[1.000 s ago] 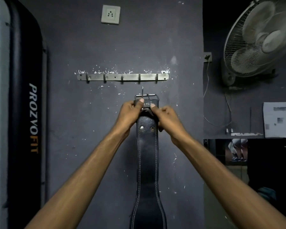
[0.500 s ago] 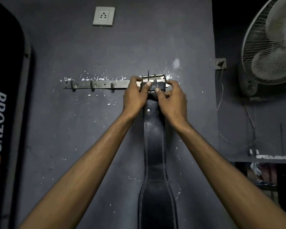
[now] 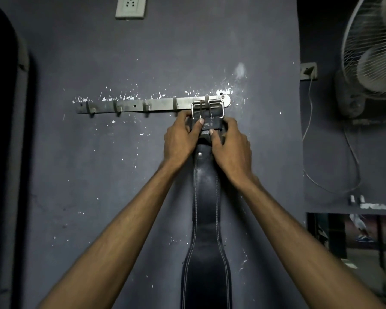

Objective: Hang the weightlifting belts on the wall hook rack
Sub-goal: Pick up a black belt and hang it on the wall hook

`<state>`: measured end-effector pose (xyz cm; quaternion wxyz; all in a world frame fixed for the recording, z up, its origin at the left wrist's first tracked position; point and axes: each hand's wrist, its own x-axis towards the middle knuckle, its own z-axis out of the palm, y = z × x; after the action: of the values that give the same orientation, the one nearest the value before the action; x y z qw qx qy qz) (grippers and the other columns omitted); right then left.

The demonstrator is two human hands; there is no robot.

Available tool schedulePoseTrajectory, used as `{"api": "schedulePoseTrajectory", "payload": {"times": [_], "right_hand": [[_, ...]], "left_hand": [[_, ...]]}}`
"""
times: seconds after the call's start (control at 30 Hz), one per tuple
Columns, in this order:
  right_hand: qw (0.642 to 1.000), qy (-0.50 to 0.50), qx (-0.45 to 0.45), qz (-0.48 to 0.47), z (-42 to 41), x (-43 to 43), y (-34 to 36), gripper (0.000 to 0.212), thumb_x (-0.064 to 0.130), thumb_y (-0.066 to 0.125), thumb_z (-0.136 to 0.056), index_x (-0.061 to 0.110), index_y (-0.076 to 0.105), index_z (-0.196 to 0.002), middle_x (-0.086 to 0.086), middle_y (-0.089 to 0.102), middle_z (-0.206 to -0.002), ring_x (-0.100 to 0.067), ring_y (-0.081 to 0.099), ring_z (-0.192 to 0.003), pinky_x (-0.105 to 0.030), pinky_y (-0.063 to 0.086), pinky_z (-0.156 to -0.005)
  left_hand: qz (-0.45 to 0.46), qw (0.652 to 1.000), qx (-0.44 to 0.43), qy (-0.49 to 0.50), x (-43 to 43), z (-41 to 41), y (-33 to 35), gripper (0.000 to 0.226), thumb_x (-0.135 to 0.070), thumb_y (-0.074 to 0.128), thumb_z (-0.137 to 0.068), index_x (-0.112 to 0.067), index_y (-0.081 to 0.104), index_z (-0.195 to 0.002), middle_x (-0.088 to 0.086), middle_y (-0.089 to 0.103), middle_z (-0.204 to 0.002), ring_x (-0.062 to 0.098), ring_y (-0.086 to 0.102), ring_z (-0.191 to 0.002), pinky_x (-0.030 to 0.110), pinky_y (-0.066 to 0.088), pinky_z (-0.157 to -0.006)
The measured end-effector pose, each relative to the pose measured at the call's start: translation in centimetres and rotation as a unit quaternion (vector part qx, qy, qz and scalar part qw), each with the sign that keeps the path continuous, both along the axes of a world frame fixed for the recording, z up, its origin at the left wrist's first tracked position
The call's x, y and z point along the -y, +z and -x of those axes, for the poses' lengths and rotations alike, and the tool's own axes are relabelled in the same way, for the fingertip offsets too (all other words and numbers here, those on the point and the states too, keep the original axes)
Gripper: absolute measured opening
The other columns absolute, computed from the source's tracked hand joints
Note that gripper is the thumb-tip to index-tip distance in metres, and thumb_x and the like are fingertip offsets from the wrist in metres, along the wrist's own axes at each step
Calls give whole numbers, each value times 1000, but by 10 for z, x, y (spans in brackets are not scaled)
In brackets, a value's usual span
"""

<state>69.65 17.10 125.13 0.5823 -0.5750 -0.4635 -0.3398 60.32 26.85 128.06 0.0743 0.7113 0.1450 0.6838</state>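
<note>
Head view, looking at a dark grey wall [image 3: 187, 52]. Metal hook rack [image 3: 132, 107] screwed flat across the middle, five hooks along it. Black leather weightlifting belt [image 3: 206, 208] hanging straight down against the wall, widening toward the near bottom edge. Steel buckle [image 3: 207, 110] at the belt's top end, lying over the rack's right end, framing the rightmost hook [image 3: 207, 101]; whether already resting on that hook, cannot tell.

Left hand [image 3: 181, 139] just below and left of the buckle, fingers curled behind the strap, thumb pressed on its front, pinching the belt's top. Right hand [image 3: 231, 146] on the strap's right side, likewise closed around it, thumb tip on the front just under the buckle. Both forearms reaching up from the near corners.

White wall socket [image 3: 130, 6] above. Wall fan [image 3: 372, 47] far right. Punching bag [image 3: 2, 152] at the left edge.
</note>
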Motion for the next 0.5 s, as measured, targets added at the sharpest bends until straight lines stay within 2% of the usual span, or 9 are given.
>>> {"api": "schedulePoseTrajectory", "payload": {"times": [0.1,0.17,0.2,0.3,0.5], "right_hand": [[1000,4,-12,0,0,2,-25,45,44,60,-97,22,49,-134,-4,75,-110,-30,69,-100,-39,54,-77],[1000,-5,-18,10,3,3,-42,44,46,63,-94,23,50,-129,-2,73,-112,-29,69,-101,-39,54,-76],[1000,-17,-14,23,6,4,-50,46,46,64,-93,22,49,-129,-2,71,-115,-30,67,-102,-39,53,-76],[998,-49,1,48,16,10,-76,53,44,69,-91,18,47,-132,-5,61,-122,-30,65,-103,-41,53,-76],[998,-48,-35,35,56,28,-143,41,37,71,-91,19,49,-120,0,54,-115,-16,59,-90,-32,47,-66]], "left_hand": [[3,1000,-29,-2,5,8,-22,50,-45,58,-96,-25,50,-140,-1,69,-90,26,68,-90,34,49,-78],[1,999,-39,-6,8,16,-38,53,-45,62,-93,-27,49,-141,1,75,-106,24,70,-97,36,54,-84],[1,999,-44,-3,12,21,-46,53,-45,64,-92,-26,50,-140,1,76,-107,24,71,-98,36,55,-85],[21,998,-66,1,19,42,-72,55,-45,66,-91,-22,50,-137,-8,70,-85,19,69,-86,33,54,-78],[80,987,-139,2,28,98,-148,46,-47,68,-89,-26,55,-128,-11,67,-85,9,63,-71,34,56,-75]]}}
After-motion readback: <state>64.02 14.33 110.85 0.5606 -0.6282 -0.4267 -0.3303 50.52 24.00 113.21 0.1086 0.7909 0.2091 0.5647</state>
